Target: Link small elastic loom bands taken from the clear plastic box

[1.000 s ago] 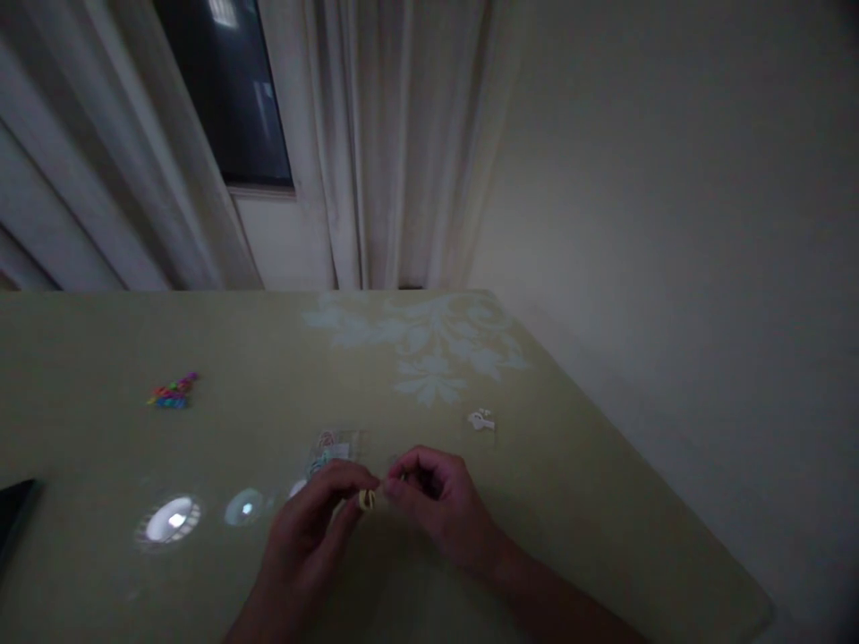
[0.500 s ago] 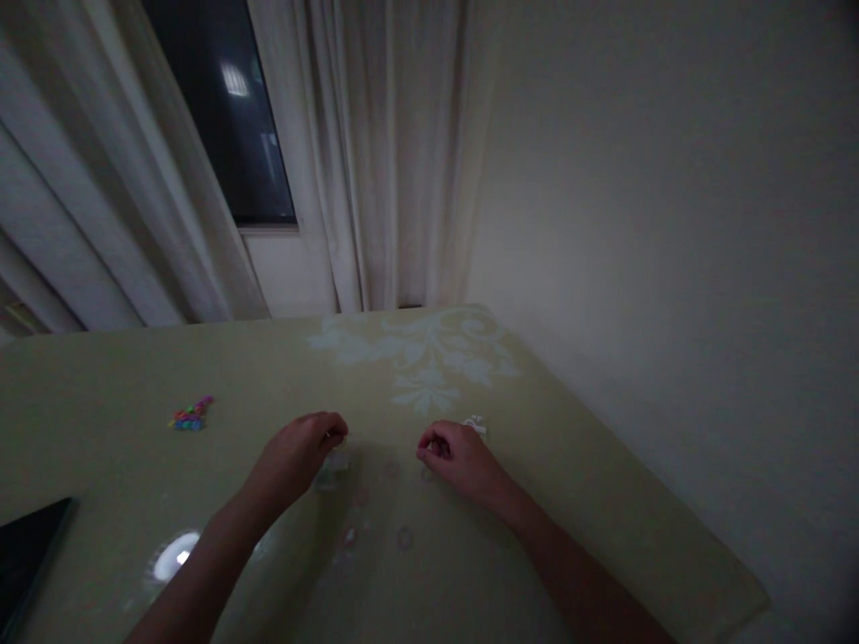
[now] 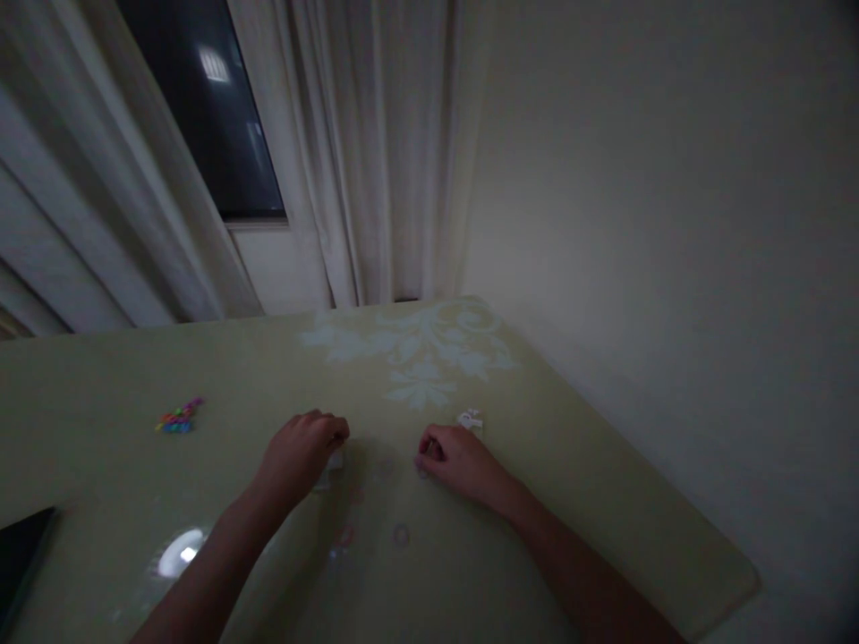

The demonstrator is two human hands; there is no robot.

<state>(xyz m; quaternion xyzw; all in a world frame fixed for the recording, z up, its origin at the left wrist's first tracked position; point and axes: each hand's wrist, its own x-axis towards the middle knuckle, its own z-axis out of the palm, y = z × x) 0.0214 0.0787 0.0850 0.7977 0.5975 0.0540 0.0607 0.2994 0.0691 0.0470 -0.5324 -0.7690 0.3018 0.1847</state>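
Pale curtains [image 3: 376, 161] hang beside one dark window [image 3: 208, 107], and a plain wall [image 3: 637, 268] runs along the right edge of one greenish table [image 3: 268, 376]. Two hands are over it, well apart: the left hand's [image 3: 305, 452] fingers bend downward and pinch together, the right hand's [image 3: 463, 461] thumb and forefinger curl toward each other; I cannot tell whether either grasps anything. One faint ring shape [image 3: 422, 474] shows right at the right fingertips. Toward the near edge are two clearer rings, one reddish [image 3: 347, 537], one pale [image 3: 395, 535]; fainter marks above them are too blurred to count. One container, a packet [image 3: 335, 460] with a white patch, lies partly under the left hand, its contents hidden. One small white piece [image 3: 473, 420] sits just beyond the right hand, toward the right edge. Toward the left edge lies one multicoloured cluster [image 3: 178, 420], its pieces too small to count, and one dark flat object [image 3: 23, 559].
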